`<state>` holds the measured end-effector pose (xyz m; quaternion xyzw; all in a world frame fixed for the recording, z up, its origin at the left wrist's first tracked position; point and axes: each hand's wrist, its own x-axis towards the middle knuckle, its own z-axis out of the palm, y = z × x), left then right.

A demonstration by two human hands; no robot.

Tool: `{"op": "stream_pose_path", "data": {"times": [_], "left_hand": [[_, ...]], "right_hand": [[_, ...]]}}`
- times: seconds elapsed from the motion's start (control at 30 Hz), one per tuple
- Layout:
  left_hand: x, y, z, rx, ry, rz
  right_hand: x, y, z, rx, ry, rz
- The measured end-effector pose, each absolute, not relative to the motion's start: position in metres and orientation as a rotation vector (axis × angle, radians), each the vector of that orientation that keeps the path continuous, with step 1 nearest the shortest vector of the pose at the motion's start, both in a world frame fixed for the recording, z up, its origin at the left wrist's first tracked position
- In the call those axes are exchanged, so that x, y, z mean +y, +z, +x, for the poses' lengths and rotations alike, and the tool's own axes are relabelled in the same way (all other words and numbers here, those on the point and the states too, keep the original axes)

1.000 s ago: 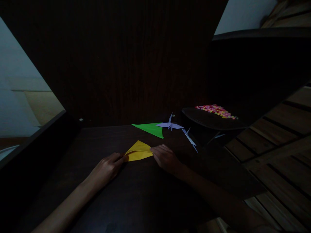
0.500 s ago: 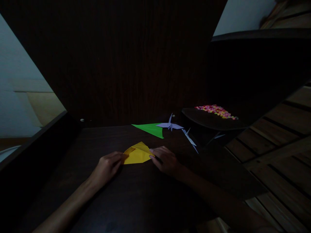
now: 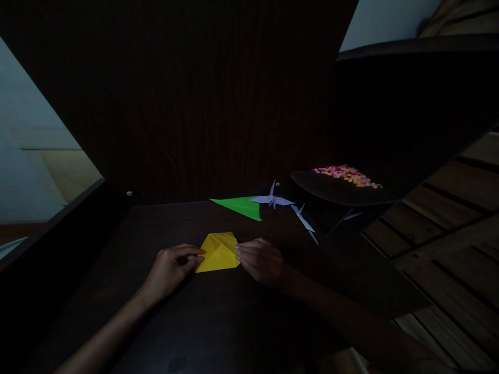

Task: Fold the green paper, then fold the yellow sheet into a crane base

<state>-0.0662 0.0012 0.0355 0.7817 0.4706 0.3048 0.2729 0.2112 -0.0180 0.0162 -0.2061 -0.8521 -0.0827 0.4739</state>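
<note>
A partly folded sheet of yellow origami paper [image 3: 219,255] lies on the dark wooden tabletop, creases running across it. My left hand [image 3: 173,267] pinches its left edge between thumb and fingers. At the right edge, my right hand [image 3: 263,261] is closed on the paper, its fingertips together at the side. Behind the paper lies a folded green sheet [image 3: 244,208], with one wing of a lilac paper crane [image 3: 273,200] over its right end. A pale blue paper crane [image 3: 304,218] rests to the right of these.
A small dark corner shelf [image 3: 331,189] holds a heap of small pink, red and yellow pieces [image 3: 349,175]. A tall dark panel [image 3: 226,104] stands behind the tabletop. A raised side board [image 3: 58,223] borders the left, and wooden slats [image 3: 452,249] show at lower right.
The yellow paper has changed shape: its peaked top now looks flatter and wider. My right fingers have shifted slightly left along with its right edge.
</note>
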Motion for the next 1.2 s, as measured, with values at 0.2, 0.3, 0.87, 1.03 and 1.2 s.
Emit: {"op": "stream_pose_path", "data": {"times": [0.2, 0.3, 0.87, 1.03, 1.2], "left_hand": [[-0.002, 0.034, -0.062, 1.251, 0.708, 1.893], [-0.004, 0.033, -0.058, 1.241, 0.65, 1.763], [-0.021, 0.042, -0.036, 1.035, 0.622, 1.334], [-0.023, 0.04, -0.037, 1.044, 0.623, 1.297], [-0.022, 0.041, -0.037, 1.09, 0.693, 1.271]], "right_hand": [[-0.022, 0.018, 0.209, -2.096, -0.233, -0.496], [-0.025, 0.018, 0.209, -2.099, -0.251, -0.491], [-0.037, 0.013, 0.192, -2.178, -0.286, -0.491], [-0.037, 0.01, 0.187, -2.243, -0.233, -0.461], [-0.038, 0.011, 0.185, -2.242, -0.181, -0.438]]}}
